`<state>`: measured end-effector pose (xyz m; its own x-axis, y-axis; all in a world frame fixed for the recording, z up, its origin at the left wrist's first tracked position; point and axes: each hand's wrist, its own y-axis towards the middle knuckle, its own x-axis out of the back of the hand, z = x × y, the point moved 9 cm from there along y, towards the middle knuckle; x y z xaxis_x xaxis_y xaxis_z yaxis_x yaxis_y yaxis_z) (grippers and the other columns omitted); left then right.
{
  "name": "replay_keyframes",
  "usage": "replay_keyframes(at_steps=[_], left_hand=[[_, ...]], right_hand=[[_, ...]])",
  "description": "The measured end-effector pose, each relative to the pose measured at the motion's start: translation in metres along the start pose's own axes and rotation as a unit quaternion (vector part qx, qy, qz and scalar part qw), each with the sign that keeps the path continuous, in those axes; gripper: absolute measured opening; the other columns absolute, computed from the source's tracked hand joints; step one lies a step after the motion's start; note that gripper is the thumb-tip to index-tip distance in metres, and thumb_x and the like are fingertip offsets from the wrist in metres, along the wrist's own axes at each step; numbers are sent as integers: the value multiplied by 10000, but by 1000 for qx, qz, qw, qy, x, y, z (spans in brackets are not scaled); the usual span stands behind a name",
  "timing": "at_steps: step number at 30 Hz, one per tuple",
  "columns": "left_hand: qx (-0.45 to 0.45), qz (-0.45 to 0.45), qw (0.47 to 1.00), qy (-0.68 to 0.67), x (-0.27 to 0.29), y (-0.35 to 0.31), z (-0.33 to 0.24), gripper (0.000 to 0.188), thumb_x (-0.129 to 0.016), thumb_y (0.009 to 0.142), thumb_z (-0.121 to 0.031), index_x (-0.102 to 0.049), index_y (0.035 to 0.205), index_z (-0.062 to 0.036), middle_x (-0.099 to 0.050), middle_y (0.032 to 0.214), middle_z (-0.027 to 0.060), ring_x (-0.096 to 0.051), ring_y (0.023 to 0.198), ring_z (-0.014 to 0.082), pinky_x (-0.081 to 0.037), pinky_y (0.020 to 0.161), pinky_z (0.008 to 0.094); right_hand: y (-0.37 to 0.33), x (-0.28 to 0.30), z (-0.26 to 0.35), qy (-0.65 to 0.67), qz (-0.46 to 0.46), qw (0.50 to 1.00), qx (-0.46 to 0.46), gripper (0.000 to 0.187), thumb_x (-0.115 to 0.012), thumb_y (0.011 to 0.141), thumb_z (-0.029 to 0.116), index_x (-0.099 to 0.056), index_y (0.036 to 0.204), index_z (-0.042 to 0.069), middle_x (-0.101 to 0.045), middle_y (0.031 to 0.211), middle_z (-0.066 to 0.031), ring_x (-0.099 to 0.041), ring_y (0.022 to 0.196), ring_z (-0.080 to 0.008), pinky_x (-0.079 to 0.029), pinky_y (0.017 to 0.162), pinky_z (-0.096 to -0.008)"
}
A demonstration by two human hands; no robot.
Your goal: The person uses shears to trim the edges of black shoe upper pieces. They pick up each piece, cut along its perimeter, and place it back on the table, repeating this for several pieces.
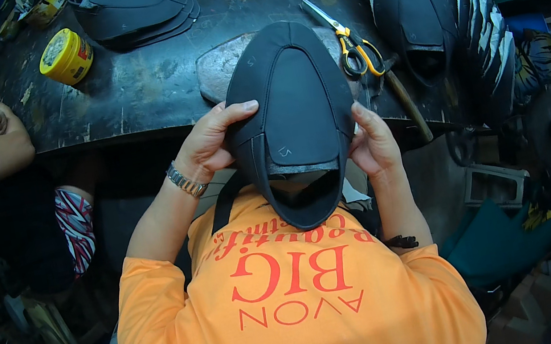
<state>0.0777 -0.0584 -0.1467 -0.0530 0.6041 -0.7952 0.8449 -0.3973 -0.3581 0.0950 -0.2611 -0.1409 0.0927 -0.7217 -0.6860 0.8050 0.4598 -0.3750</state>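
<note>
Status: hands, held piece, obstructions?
Left hand holding black shoe upper by left edge; right hand on right edge. Upper's opening at near end. Hands unobstructed; scissors beyond, on table.

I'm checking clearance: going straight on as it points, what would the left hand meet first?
The left hand would first meet the black shoe upper it is holding; depth beyond is unclear.

Matte black shoe upper (303, 126), outer face showing, held by left hand (212, 146) and right hand (372, 140), one at each side edge. Points toe end away, heel end near. Has long rounded centre panel (295, 87) outlined by a seam, small pale marks near both ends. Gapes open below the panel, dark inside.
</note>
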Motion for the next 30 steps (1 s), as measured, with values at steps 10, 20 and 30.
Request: replay_keyframes(at_steps=[10,20,30], left_hand=[[-42,66,997,7,-9,-2,-33,479,-544,966,-351,-540,1263,25,-632,1179,181,-663,1027,229,-553,865,342],[-154,64,964,207,-17,-14,-64,342,-570,969,-252,-623,1147,36,-683,1059,107,-662,930,130,-547,827,264],[-332,22,799,501,-53,-25,-88,216,-700,875,-141,-702,1025,15,-630,949,4,-569,857,73,-464,762,208]], right_hand=[[32,2,-6,-8,31,999,-7,445,-702,743,-63,-598,1164,34,-680,1044,-65,-672,849,-141,-539,766,-261],[46,-11,36,-206,40,977,30,385,-774,690,-10,-654,1055,5,-701,950,-44,-664,847,-129,-519,788,-252],[61,-52,60,-213,124,965,91,524,-751,751,-29,-570,1236,49,-633,1112,-39,-611,1026,-158,-483,912,-310]])
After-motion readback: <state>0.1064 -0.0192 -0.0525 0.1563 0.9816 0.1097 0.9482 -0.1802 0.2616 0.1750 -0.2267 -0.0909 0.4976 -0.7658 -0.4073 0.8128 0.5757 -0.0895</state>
